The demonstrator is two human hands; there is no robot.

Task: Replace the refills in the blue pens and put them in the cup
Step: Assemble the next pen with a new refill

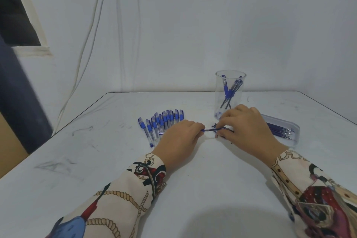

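My left hand [180, 137] grips one end of a blue pen [211, 130] that lies level between both hands. My right hand [245, 127] pinches the thin dark part at the pen's other end; whether this is the refill or the tip I cannot tell. A row of several blue capped pens [164, 121] lies on the table behind my left hand. The clear plastic cup [229, 91] stands upright behind my right hand with a few blue pens in it. A clear flat tray [286, 131] at the right holds several dark refills.
A few loose dark refills [214, 126] lie on the white table [116, 160] under my right hand. The wall rises just behind the cup. White cables [90, 48] hang down the wall at the left. The table's left edge runs diagonally.
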